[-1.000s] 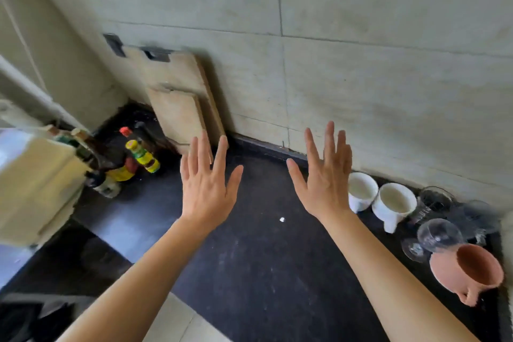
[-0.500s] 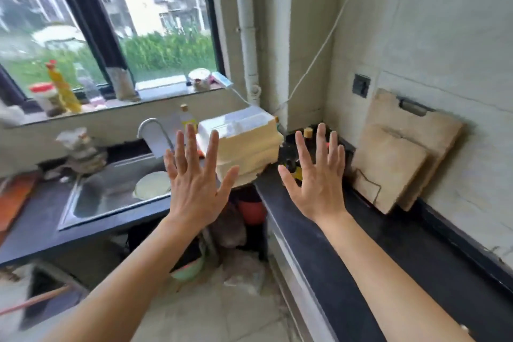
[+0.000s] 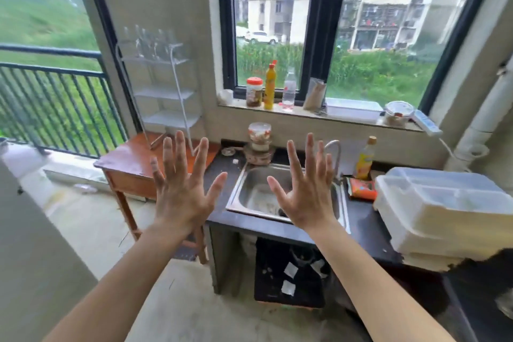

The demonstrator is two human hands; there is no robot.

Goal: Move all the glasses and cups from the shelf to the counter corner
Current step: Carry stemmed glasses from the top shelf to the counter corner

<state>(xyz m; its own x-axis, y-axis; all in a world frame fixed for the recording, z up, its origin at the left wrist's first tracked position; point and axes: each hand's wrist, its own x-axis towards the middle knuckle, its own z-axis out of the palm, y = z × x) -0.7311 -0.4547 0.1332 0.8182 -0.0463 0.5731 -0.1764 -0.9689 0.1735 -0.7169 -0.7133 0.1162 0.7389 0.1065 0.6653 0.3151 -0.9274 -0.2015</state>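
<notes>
Since the earlier frames the view has swung from the counter corner to the sink (image 3: pixel 280 197). Left hand (image 3: pixel 180 191) and right hand (image 3: pixel 308 194) are raised, fingers spread, holding nothing. Beyond the left fingertips, blurred glasses (image 3: pixel 151 41) top the white shelf (image 3: pixel 166 91).

At your twelve o'clock the sink (image 3: pixel 277 191) is dull brushed steel in a dark matt counter (image 3: pixel 363 219). At ten o'clock, a glossy reddish wood table (image 3: pixel 130 164) carries a white wire shelf (image 3: pixel 166 91); at three o'clock, a frosted plastic box (image 3: pixel 444 208).
</notes>
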